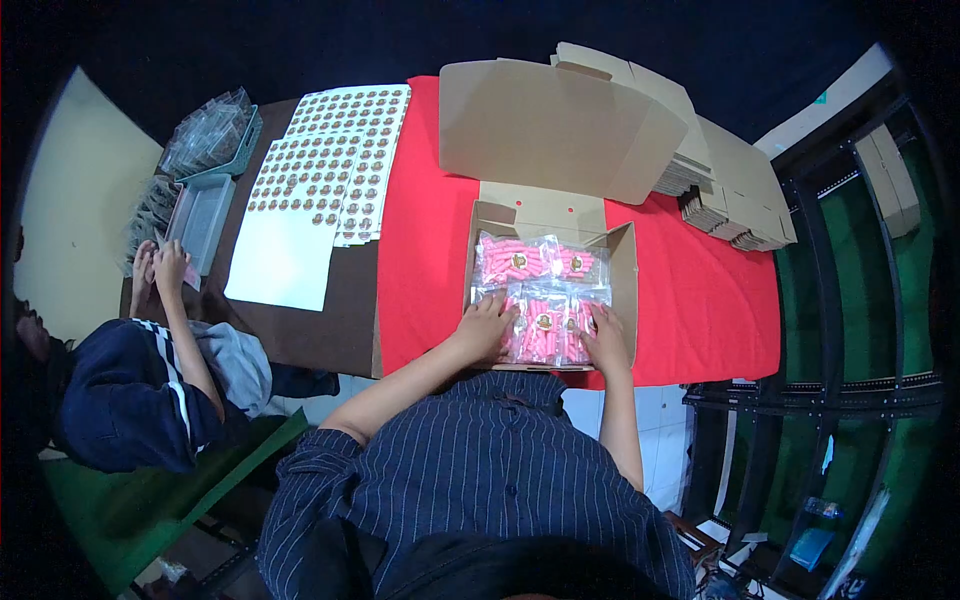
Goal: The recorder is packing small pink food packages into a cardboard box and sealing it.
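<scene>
An open cardboard box point(628, 292) stands before me on a red cloth, its large lid raised at the back. Inside lie several clear plastic bags of pink stick-shaped pieces, each visible bag bearing a round sticker. Two bags point(517, 259) lie across the back; others point(545, 322) stand side by side along the front. My left hand point(486, 326) rests on the bags at the front left corner, fingers spread. My right hand point(606, 337) touches the bag at the front right, its fingers over it. Whether either hand grips a bag is hard to see.
Stacks of folded cardboard boxes point(750, 214) lie behind at the right. Left are sticker sheets point(300, 180), a grey tray point(206, 217) and a teal basket point(251, 142) of clear packets. A co-worker point(142, 390) handles a small packet at far left. Metal shelving point(832, 390) stands right.
</scene>
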The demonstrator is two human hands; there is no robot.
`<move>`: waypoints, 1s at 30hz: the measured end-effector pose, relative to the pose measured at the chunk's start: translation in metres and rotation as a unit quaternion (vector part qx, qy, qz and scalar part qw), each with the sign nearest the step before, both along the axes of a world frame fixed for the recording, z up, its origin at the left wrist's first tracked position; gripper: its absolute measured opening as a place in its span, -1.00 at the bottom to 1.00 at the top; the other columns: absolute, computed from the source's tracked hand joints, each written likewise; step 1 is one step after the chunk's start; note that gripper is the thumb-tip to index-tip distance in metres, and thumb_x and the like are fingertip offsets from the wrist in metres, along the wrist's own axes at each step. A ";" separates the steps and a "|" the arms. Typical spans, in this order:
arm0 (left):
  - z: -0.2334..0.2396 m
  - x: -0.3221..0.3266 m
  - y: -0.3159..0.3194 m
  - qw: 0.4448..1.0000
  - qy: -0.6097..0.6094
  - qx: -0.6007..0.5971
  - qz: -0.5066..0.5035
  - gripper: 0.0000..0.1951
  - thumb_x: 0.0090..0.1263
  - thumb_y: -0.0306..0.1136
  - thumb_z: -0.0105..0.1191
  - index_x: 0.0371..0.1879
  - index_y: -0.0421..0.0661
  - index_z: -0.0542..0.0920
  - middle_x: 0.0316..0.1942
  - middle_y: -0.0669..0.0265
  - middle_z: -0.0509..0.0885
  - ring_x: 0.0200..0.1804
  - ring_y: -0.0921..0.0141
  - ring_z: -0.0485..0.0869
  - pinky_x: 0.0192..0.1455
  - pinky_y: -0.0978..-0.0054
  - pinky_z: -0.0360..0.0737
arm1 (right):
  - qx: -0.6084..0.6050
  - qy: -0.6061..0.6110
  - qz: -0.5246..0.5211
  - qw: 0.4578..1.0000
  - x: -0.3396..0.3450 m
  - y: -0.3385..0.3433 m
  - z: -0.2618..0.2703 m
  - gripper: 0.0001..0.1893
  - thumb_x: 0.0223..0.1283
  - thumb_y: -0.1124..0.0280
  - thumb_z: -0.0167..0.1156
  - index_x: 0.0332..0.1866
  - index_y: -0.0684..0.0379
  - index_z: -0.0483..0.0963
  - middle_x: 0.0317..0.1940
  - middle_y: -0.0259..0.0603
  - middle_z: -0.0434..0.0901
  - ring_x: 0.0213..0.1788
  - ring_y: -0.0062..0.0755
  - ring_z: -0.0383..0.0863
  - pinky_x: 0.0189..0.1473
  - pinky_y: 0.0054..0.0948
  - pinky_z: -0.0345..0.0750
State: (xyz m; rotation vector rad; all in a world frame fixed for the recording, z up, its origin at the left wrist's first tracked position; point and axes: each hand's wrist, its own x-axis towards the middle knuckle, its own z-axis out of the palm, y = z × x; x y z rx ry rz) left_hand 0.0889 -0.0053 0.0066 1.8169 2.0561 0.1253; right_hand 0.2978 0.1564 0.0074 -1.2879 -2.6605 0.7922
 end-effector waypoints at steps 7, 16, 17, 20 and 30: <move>-0.004 0.001 0.001 0.999 0.007 -0.041 -0.002 -0.27 0.10 -0.05 0.13 0.28 0.04 0.20 0.29 -0.02 0.13 0.30 0.03 0.17 0.21 0.00 0.25 | 0.002 -0.043 0.031 0.999 -0.004 -0.003 0.011 -0.41 -0.07 0.39 0.27 0.19 0.10 0.34 0.25 0.09 0.19 0.27 0.02 0.20 0.28 -0.24 0.22; -0.002 0.003 0.002 0.999 0.026 0.033 0.035 -0.24 0.17 0.08 0.03 0.32 0.02 0.11 0.35 -0.04 -0.02 0.35 -0.10 -0.02 0.35 -0.06 -0.10 | 0.000 -0.017 -0.002 1.000 -0.006 -0.001 0.011 -0.46 -0.02 0.35 0.23 0.15 0.23 0.35 0.19 0.12 0.27 0.24 0.03 0.24 0.27 -0.23 0.22; -0.003 0.002 0.005 0.997 0.007 0.048 0.052 -0.24 0.19 0.11 0.00 0.32 0.01 0.10 0.36 -0.05 -0.04 0.36 -0.12 -0.05 0.36 -0.07 -0.14 | 0.001 -0.016 -0.001 1.000 -0.008 0.000 0.011 -0.46 -0.02 0.35 0.23 0.15 0.23 0.35 0.19 0.12 0.27 0.24 0.03 0.24 0.27 -0.23 0.22; -0.009 -0.004 0.013 0.995 0.009 0.073 0.074 -0.26 0.23 0.14 -0.07 0.33 0.01 0.11 0.30 -0.15 0.07 0.32 -0.15 0.06 0.34 -0.01 0.03 | 0.011 0.004 0.019 1.000 -0.018 -0.001 0.014 -0.44 0.06 0.23 0.16 0.18 0.25 0.30 0.19 0.14 0.26 0.26 0.05 0.20 0.26 -0.21 0.21; -0.020 -0.003 0.025 0.984 0.048 0.069 0.155 -0.29 0.26 0.04 -0.08 0.29 -0.17 0.13 0.21 -0.24 0.21 0.28 -0.14 0.17 0.31 0.10 0.16 | 0.024 0.057 0.130 0.990 -0.053 -0.015 0.005 -0.35 0.05 0.13 0.15 0.24 0.21 0.23 0.23 0.24 0.17 0.30 0.16 0.09 0.30 -0.11 0.11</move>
